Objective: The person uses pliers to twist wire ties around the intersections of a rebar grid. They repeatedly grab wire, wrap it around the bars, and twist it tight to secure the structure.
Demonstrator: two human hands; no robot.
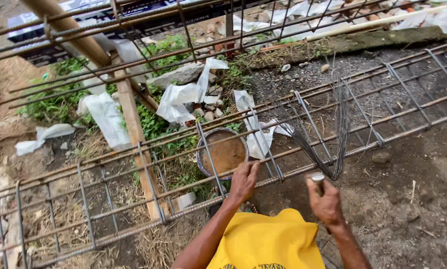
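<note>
A long rebar cage [183, 144] of rusty bars and grey stirrups lies on its side across the view, propped on a wooden post [136, 134]. My left hand [243, 182] rests on the lower front bar beside a stirrup, fingers around the bar. My right hand [324, 199] is held up just below the cage, fingers closed around a small metal-tipped tool [318, 178]. A bundle of thin tie wire [335, 129] hangs looped over the cage bars just above and right of that hand.
A round metal basin [223, 152] of brown water sits on the ground behind the cage. White plastic sheets [183, 97], stones and weeds lie at the back left. A bamboo pole [69, 30] slants top left. Gravel and bare soil lie to the right.
</note>
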